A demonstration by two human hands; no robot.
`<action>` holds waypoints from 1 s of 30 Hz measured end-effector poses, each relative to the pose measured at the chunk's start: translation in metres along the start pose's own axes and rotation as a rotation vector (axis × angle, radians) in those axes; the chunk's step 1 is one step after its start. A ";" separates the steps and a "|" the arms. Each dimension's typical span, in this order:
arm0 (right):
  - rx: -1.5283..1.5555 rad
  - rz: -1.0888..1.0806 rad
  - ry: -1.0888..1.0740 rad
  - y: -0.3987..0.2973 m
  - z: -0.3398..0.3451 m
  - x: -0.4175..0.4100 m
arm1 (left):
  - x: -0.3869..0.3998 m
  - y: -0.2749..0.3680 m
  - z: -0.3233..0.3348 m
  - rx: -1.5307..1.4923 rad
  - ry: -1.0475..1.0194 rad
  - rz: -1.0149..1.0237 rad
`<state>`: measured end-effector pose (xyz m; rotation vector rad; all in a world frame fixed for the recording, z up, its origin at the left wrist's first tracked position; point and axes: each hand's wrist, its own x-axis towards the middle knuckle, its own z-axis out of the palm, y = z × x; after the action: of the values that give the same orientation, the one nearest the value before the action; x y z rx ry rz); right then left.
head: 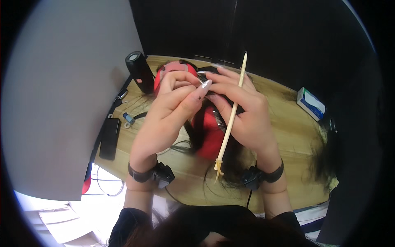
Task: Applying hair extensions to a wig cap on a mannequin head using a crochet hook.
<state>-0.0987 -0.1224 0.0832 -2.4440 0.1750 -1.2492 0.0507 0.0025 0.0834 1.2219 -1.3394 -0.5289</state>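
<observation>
Both hands meet over a red head-shaped form (208, 148) with dark hair and a black band across it. My left hand (172, 108) has its thumb and fingers pinched together beside the form's upper part; whatever lies between the fingertips is too fine to make out. My right hand (247, 105) is close against it, its thumb and index fingertips near the left thumb, over dark strands (197, 129). A slim cream stick (228, 129) with a dark tip runs across my right hand, tucked under the index finger. A band is wound around its lower end.
At the left stand a black cylindrical speaker (139, 72), a blue thread spool (128, 118) and a dark phone (110, 139). A blue and white box (311, 104) and loose dark hair (324, 157) lie right. Grey (71, 92) and black panels (262, 31) border the wooden table (287, 129).
</observation>
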 end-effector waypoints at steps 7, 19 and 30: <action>0.180 0.083 -0.169 0.005 0.028 0.003 | -0.001 0.009 -0.030 -0.452 0.181 0.131; -0.103 0.040 -0.199 -0.033 -0.012 -0.017 | -0.006 0.003 -0.062 -0.353 0.399 0.119; -0.139 0.077 0.291 -0.010 -0.038 -0.045 | -0.016 -0.004 -0.074 0.116 0.565 0.254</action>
<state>-0.1564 -0.1110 0.0727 -2.3304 0.4456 -1.6008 0.1158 0.0413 0.0883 1.1582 -1.0222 0.0802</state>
